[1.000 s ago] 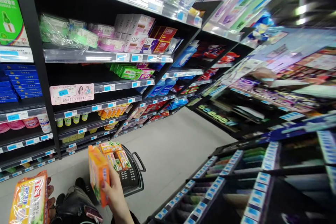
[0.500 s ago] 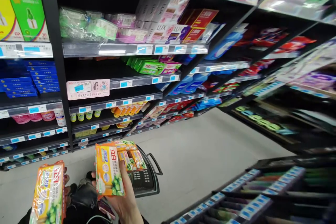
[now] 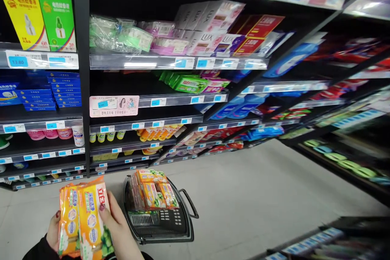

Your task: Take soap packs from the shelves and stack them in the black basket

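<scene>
The two orange laundry-soap packs (image 3: 96,223) have come together, overlapping, left of the shopping basket (image 3: 167,239). Black shelving (image 3: 81,89) rises beyond the basket, holding LUX boxes (image 3: 204,42). 立白 packs (image 3: 157,195) lie inside. Left hand (image 3: 54,229) and right hand (image 3: 120,227) grip the overlapping pair. Far left of the basket, a price label (image 3: 18,61) reads 13.80.

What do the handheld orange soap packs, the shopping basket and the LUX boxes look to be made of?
Orange soap packs: probably glossy plastic film, by the creased edges and loose end flap.
Shopping basket: likely moulded black plastic, dull sheen, by its slotted base and smooth rim.
LUX boxes: seemingly smooth printed card, by their flat faces and crisp corners; coating unclear.
</scene>
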